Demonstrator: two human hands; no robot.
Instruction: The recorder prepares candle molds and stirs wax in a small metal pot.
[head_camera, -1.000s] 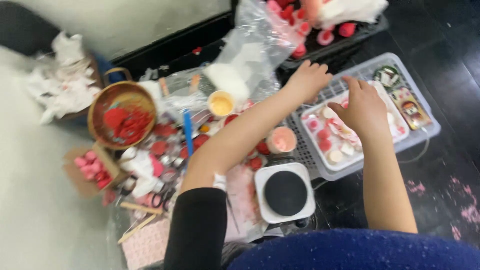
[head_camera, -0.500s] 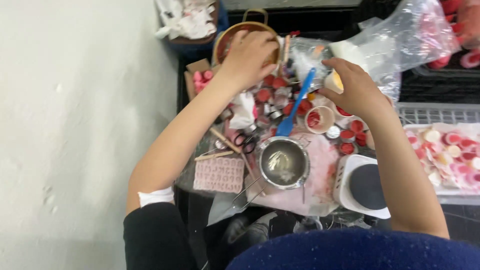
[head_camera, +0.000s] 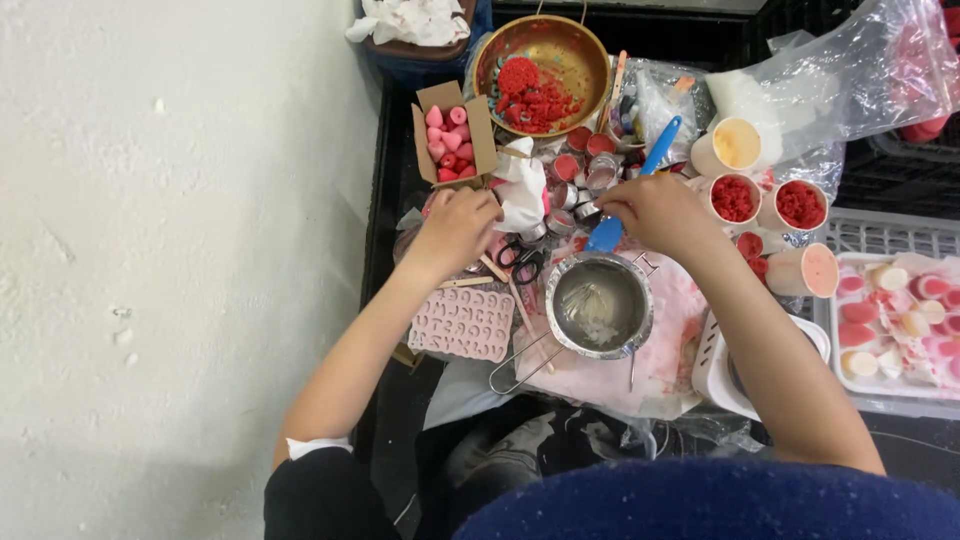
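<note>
Looking down from your head camera, you have both hands over a crowded work surface beside a white wall. Your left hand (head_camera: 455, 228) lies knuckles up with the fingers curled under, just below a small cardboard box (head_camera: 452, 136) of pink and red moulded pieces; whether it grips anything you cannot tell, since the fingertips are hidden. A pair of black-handled scissors (head_camera: 522, 262) sits just to its right, and a pink silicone mould (head_camera: 462, 323) with letter-shaped cavities lies below your wrist.

Your right hand (head_camera: 655, 212) is closed around the lower part of a blue spatula (head_camera: 632, 188), whose handle slants up and to the right while its broad end shows just beside your fingers. The spatula hangs right above the rim of a small steel melting pot (head_camera: 600, 305), which stands between your forearms with a pale film inside and a wire handle pointing down-left.

Between your hands is a cluster of little round tins (head_camera: 583, 172), some filled with red. Farther up stands a brass bowl (head_camera: 545, 62) holding red crumbs. To the right of your right hand are cups of red flakes (head_camera: 735, 198) and one cup of yellowish wax (head_camera: 738, 142), with a white tray (head_camera: 880, 402) of pink and cream pieces at the far right
</note>
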